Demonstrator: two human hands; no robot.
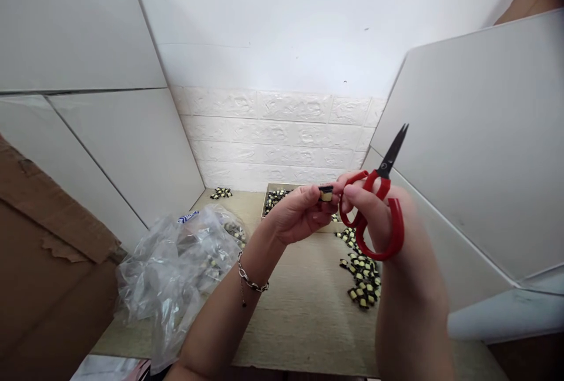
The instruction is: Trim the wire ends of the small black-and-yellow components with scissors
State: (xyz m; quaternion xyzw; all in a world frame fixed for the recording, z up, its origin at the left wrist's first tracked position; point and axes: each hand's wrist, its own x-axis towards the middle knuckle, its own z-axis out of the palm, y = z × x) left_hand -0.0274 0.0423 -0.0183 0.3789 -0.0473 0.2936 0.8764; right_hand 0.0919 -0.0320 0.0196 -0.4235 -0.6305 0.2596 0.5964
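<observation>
My left hand (301,209) is closed, pinching a small black-and-yellow component (326,194) between thumb and fingers; it looks like a little transformer with thin pins on top. Close beside it, my right hand (368,204) holds scissors (388,178) with red handles and dark blades. The blades point up and away, slightly parted at the tips. Fingertips of the right hand reach the component's right end; whether they grip it I cannot tell. Behind the hands stands a shallow box (265,200) with many similar components, partly hidden by my left hand.
Loose components (365,278) lie in a pile right of the middle of the table (304,304). A smaller heap (221,193) sits at the back left. A clear plastic bag (176,269) with components covers the left side. Cardboard (48,251) stands far left; white panels (476,134) flank both sides.
</observation>
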